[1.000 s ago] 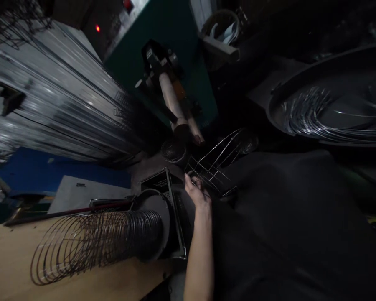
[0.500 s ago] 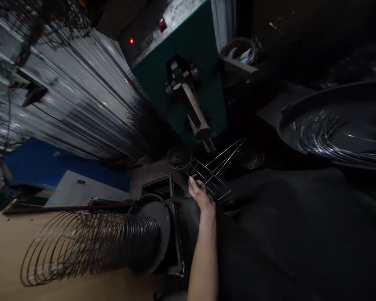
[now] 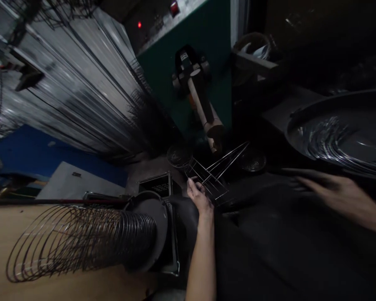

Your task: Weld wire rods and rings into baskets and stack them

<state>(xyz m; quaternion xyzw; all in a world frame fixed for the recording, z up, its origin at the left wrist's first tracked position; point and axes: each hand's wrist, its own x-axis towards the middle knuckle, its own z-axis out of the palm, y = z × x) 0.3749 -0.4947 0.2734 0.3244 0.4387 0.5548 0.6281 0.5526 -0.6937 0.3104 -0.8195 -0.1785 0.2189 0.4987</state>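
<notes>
My left hand is closed on the near edge of a wire frame, a small grid of thin shiny rods with two longer rods slanting up to a point at the right. My right hand, blurred by motion, is at the right over my dark clothing, fingers stretched toward the left. It is apart from the frame and just below the round pan, where a bunch of bent shiny wires lies. Beyond the frame, a green machine carries a thick jointed metal arm.
Left of me, a big coil of wire rings hangs on a round dark disc. Two small round dishes, one at the left and one at the right, flank the frame. A blue panel and a red light are farther off.
My right hand has come into view at the right. My left hand still grips the wire frame, nearly in the same place. The view has shifted slightly.
</notes>
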